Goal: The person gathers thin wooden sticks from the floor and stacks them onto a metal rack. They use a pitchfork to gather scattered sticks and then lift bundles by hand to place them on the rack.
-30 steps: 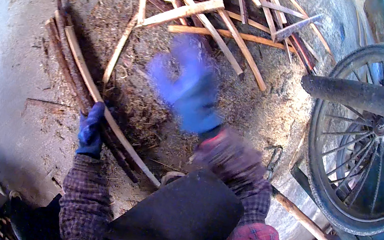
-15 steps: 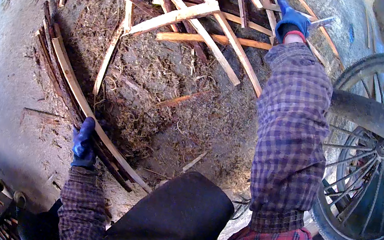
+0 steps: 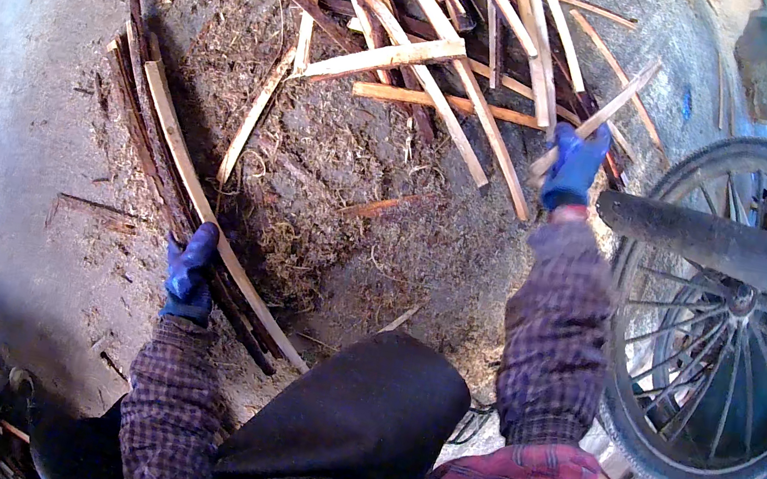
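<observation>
My left hand (image 3: 189, 273), in a blue glove, is closed round the lower part of a small bundle of long wooden strips (image 3: 177, 151). The top strip is pale; those beneath are dark and bark-edged. At the upper right my right hand (image 3: 575, 166), also gloved in blue, grips a pale wooden strip (image 3: 622, 99) that sticks out past the fingers, slanting up to the right. Beyond and left of that hand lies a criss-crossed heap of loose wooden strips (image 3: 421, 73), some pale, some dark.
A spoked wheel (image 3: 725, 398) with a grey curved guard (image 3: 709, 233) stands close to my right arm. Bark shreds and wood scraps (image 3: 304, 226) litter the concrete floor. A dark apron (image 3: 352, 427) covers my lap.
My right hand has drawn back toward me with the pale strip, which now points up more steeply. My left hand stays on the bundle; the whole view has shifted slightly.
</observation>
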The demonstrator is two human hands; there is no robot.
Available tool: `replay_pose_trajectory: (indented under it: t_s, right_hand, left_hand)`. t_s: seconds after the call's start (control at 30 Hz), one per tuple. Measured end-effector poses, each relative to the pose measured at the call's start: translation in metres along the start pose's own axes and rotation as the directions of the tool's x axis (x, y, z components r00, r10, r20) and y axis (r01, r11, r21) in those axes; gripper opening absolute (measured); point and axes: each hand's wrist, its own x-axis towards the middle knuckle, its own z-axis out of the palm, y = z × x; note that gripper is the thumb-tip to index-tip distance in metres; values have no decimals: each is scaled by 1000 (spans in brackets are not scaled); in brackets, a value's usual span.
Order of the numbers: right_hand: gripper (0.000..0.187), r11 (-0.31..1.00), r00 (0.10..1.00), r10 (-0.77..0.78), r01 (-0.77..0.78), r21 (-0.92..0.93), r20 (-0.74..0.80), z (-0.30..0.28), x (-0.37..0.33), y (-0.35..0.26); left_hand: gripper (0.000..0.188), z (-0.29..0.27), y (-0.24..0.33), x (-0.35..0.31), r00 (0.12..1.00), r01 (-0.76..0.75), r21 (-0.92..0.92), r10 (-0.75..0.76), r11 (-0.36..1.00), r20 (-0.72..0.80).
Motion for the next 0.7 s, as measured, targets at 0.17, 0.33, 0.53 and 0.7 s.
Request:
replay_pose_trajectory:
  t_s: [0.17,0.33,0.53,0.7]
  right_hand:
    - [66,983,983,-183,184,12,-25,27,-150,-28]
    - [63,911,846,-334,402,-87,416,65,-259,-56]
    - [64,598,336,-84,770,-222,938,126,-345,1]
    - [65,546,301,-276,831,-109,913,123,-326,-4]
  left_hand:
    - [47,10,17,-12,997,27,-41,-24,999,76]
    - [51,-10,12,-2,974,35,-114,-8,993,228]
    - [49,-1,18,-6,937,49,-146,5,988,349]
    - [37,14,12,-5,978,-40,-89,58,995,203]
